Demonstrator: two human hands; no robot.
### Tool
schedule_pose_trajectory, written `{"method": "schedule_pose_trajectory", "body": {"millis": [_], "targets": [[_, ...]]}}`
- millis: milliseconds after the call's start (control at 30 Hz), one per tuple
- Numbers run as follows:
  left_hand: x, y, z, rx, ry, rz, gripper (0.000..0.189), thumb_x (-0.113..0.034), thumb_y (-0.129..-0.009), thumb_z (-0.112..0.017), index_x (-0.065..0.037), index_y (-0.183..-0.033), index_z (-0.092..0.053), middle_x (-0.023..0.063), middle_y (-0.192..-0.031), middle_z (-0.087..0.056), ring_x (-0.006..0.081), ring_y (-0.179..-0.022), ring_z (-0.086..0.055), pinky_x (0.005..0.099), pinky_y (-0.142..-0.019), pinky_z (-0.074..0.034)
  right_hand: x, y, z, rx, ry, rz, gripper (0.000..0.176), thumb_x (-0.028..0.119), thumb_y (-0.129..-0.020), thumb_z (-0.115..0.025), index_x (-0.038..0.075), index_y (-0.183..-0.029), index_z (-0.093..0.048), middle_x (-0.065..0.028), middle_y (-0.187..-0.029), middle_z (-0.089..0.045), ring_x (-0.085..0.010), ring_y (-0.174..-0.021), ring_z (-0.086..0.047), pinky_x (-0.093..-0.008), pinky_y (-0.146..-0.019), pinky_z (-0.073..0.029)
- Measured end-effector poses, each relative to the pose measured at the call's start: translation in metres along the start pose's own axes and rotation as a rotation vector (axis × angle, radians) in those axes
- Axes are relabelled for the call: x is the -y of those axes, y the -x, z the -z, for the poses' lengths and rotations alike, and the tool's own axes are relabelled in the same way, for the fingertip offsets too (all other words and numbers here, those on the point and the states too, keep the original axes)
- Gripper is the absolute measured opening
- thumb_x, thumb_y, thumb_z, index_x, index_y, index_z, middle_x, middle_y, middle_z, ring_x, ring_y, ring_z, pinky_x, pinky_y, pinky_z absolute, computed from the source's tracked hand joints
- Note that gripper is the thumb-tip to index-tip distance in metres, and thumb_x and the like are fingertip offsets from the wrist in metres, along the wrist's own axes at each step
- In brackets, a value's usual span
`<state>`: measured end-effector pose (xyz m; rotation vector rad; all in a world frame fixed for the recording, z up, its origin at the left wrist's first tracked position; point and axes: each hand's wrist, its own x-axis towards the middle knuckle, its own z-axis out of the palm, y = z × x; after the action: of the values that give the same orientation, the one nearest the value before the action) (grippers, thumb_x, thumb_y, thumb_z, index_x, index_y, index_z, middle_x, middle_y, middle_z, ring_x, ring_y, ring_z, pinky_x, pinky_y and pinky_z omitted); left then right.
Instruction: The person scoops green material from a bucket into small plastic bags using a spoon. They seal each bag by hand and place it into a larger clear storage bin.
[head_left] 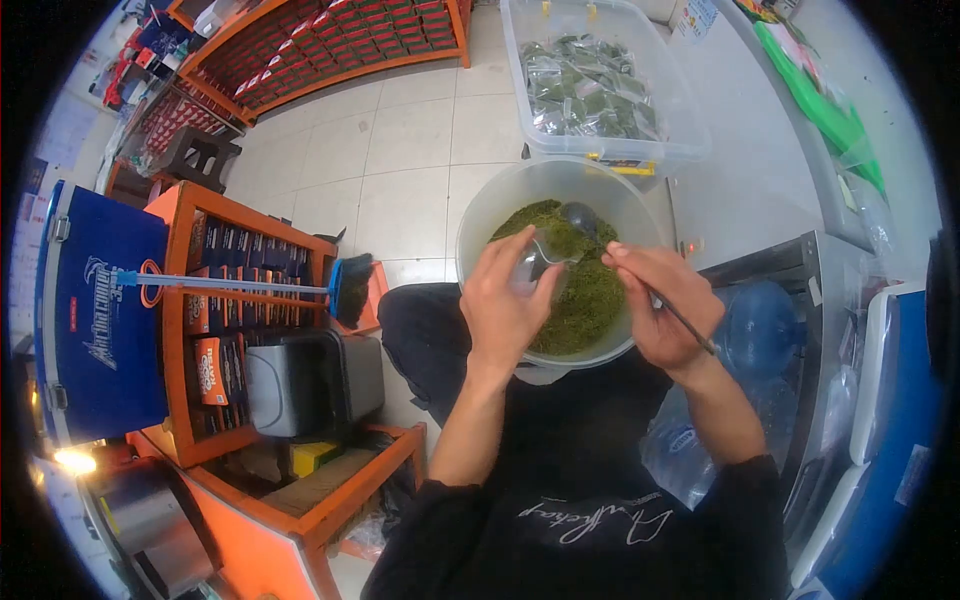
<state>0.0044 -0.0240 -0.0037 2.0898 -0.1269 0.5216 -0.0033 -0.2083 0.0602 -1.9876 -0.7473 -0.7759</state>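
Observation:
A round translucent tub stands before me with loose green flakes inside. Over its left part, my left hand holds a small clear plastic bag between thumb and fingers, its mouth toward the right. My right hand is closed on the handle of a metal spoon. The spoon's bowl is over the flakes near the tub's far side, just beyond the bag. Whether the bag holds any flakes is hard to tell.
Behind the tub, a clear bin holds many filled bags. Orange shelving, a grey container and a broom stand left. Blue water bottles and a dark metal rack are at right.

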Motion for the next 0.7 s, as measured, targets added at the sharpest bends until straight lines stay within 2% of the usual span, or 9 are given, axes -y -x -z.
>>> {"method": "schedule_pose_trajectory", "body": {"millis": [100,200,267,300,367,400,467,633,700], "targets": [[0.007,0.0,0.001,0.0,0.029,0.034,0.045,-0.008,-0.074,-0.086,0.0,-0.115,-0.069,0.0157,-0.109,-0.071,0.0238,-0.097,-0.072,0.0344,-0.085,-0.056,-0.004,0.006,0.002,-0.015,0.028,0.04,0.023,-0.008,-0.084,-0.071,-0.005,-0.106,-0.068,-0.017,-0.097,-0.073,-0.0303,-0.085,-0.073,-0.0351,-0.074,-0.058],[0.019,-0.002,0.002,-0.014,0.104,0.148,0.043,-0.006,-0.077,-0.083,0.003,-0.115,-0.067,0.0144,-0.108,-0.072,0.0206,-0.096,-0.071,0.0349,-0.085,-0.057,-0.016,0.013,0.007,0.173,0.146,-0.096,0.027,-0.004,-0.086,-0.067,-0.001,-0.112,-0.068,-0.0153,-0.106,-0.07,-0.0326,-0.093,-0.07,-0.038,-0.079,-0.057],[0.026,-0.001,0.002,0.057,0.48,0.314,0.042,-0.004,-0.078,-0.082,0.003,-0.115,-0.063,0.0125,-0.105,-0.072,0.0191,-0.095,-0.069,0.0346,-0.086,-0.056,-0.027,0.027,0.007,0.5,0.081,-0.306,0.029,-0.001,-0.088,-0.064,0.003,-0.116,-0.067,-0.0147,-0.114,-0.066,-0.0347,-0.102,-0.066,-0.04,-0.085,-0.055],[0.023,-0.001,0.005,0.052,0.479,0.315,0.042,-0.004,-0.078,-0.082,0.003,-0.115,-0.063,0.0125,-0.105,-0.072,0.0191,-0.095,-0.069,0.0346,-0.086,-0.056,-0.031,0.034,0.007,0.503,0.079,-0.303,0.029,-0.001,-0.088,-0.064,0.003,-0.116,-0.067,-0.0147,-0.114,-0.066,-0.0347,-0.102,-0.066,-0.04,-0.085,-0.055],[0.015,-0.005,0.012,0.118,0.704,0.502,0.042,-0.002,-0.078,-0.081,0.001,-0.114,-0.061,0.0113,-0.103,-0.072,0.0191,-0.093,-0.069,0.033,-0.087,-0.055,-0.034,0.044,0.006,0.758,0.187,-0.342,0.031,-0.001,-0.089,-0.061,0.004,-0.118,-0.067,-0.0161,-0.119,-0.063,-0.0359,-0.107,-0.063,-0.0407,-0.089,-0.053],[0.019,-0.004,0.01,0.118,0.702,0.502,0.042,-0.002,-0.078,-0.081,0.001,-0.114,-0.061,0.0113,-0.103,-0.072,0.0191,-0.093,-0.069,0.033,-0.087,-0.055,-0.032,0.04,0.005,0.758,0.186,-0.343,0.031,-0.001,-0.089,-0.061,0.004,-0.118,-0.067,-0.0161,-0.119,-0.063,-0.0359,-0.107,-0.063,-0.0407,-0.089,-0.053],[0.029,0.003,0.002,0.138,0.331,0.1,0.039,-0.002,-0.078,-0.081,0.001,-0.111,-0.062,0.0102,-0.101,-0.072,0.0173,-0.093,-0.068,0.031,-0.087,-0.054,-0.023,0.029,-0.003,0.465,0.095,-0.357,0.032,0.001,-0.086,-0.066,0.007,-0.118,-0.068,-0.0152,-0.118,-0.063,-0.0333,-0.105,-0.064,-0.0395,-0.087,-0.052],[0.013,0.006,-0.001,0.166,0.343,0.111,0.035,-0.004,-0.076,-0.083,0.001,-0.106,-0.066,0.0085,-0.098,-0.073,0.0165,-0.094,-0.068,0.031,-0.087,-0.054,-0.02,0.031,-0.021,0.223,0.061,-0.219,0.036,0.003,-0.081,-0.073,0.01,-0.116,-0.069,-0.0131,-0.11,-0.064,-0.0302,-0.096,-0.064,-0.0363,-0.084,-0.05],[0.013,0.004,0.004,0.183,0.364,0.039,0.03,-0.005,-0.079,-0.082,0.001,-0.105,-0.068,0.0079,-0.095,-0.073,0.0141,-0.085,-0.068,0.028,-0.077,-0.056,-0.031,0.036,-0.023,0.176,0.101,-0.196,0.037,0.003,-0.08,-0.075,0.011,-0.115,-0.07,-0.0123,-0.105,-0.064,-0.03,-0.093,-0.063,-0.0352,-0.083,-0.05]]}}
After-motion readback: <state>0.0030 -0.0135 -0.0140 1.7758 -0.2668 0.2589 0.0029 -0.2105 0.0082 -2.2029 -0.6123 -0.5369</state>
